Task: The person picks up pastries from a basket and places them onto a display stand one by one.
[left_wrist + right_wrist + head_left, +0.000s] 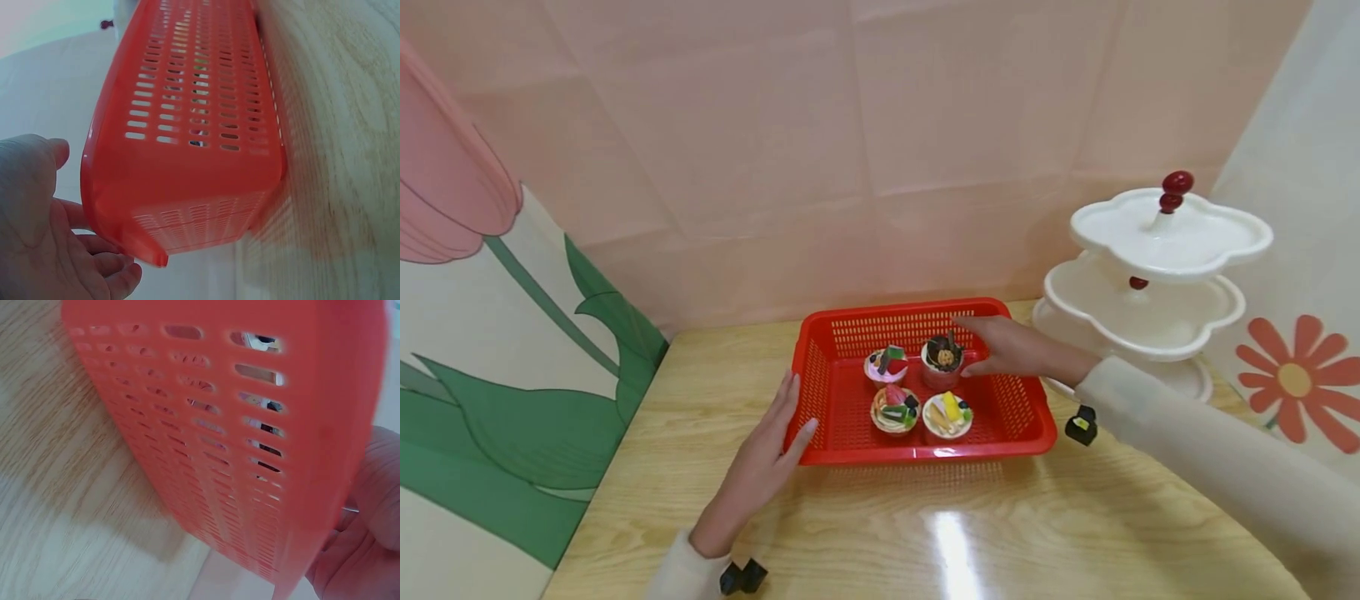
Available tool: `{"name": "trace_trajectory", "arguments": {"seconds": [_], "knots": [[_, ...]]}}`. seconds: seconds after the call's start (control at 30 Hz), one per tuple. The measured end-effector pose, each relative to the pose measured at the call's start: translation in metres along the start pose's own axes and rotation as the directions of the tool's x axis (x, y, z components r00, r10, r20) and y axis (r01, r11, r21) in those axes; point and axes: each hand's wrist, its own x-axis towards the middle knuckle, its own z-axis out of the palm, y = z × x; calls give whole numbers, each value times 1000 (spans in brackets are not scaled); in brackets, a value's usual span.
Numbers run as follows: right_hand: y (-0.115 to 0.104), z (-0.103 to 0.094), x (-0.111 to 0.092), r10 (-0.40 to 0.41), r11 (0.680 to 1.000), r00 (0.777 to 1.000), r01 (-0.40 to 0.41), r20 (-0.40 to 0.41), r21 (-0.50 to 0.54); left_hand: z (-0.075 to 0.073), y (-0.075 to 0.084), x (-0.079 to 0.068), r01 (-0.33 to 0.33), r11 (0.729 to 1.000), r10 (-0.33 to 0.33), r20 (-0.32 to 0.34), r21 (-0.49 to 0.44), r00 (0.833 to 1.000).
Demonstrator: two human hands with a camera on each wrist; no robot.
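Note:
A red plastic basket (865, 457) with slotted walls sits on the wooden table, holding several decorated cupcakes. My right hand (1011, 346) reaches over the basket's right side, thumb and fingers spread apart beside the chocolate-topped cupcake (942, 358) at the back. Close by are a cupcake with red and green topping (886, 367), a strawberry-topped one (895, 410) and a yellow-topped one (947, 415). Along the left rim lies my left hand (765, 450), its fingers extended. In the left wrist view, the fingers of that hand (56, 231) are at the basket's outer corner.
To the right of the basket stands a white three-tier cake stand (1150, 312) with a red knob on top. A pink backdrop (850, 167) rises behind the table (715, 367). Panels with a painted tulip (452, 167) and a red flower (1295, 379) flank it.

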Motion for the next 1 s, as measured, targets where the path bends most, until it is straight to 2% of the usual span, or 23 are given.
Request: {"name": "trace_trajectory", "arguments": {"seconds": [0.53, 1.0], "knots": [[4, 8, 22, 46, 997, 990, -53, 132, 54, 11, -5, -2, -40, 997, 40, 2, 58, 999], [13, 17, 31, -28, 993, 990, 11, 138, 118, 17, -8, -1, -45, 993, 45, 3, 111, 999]]}}
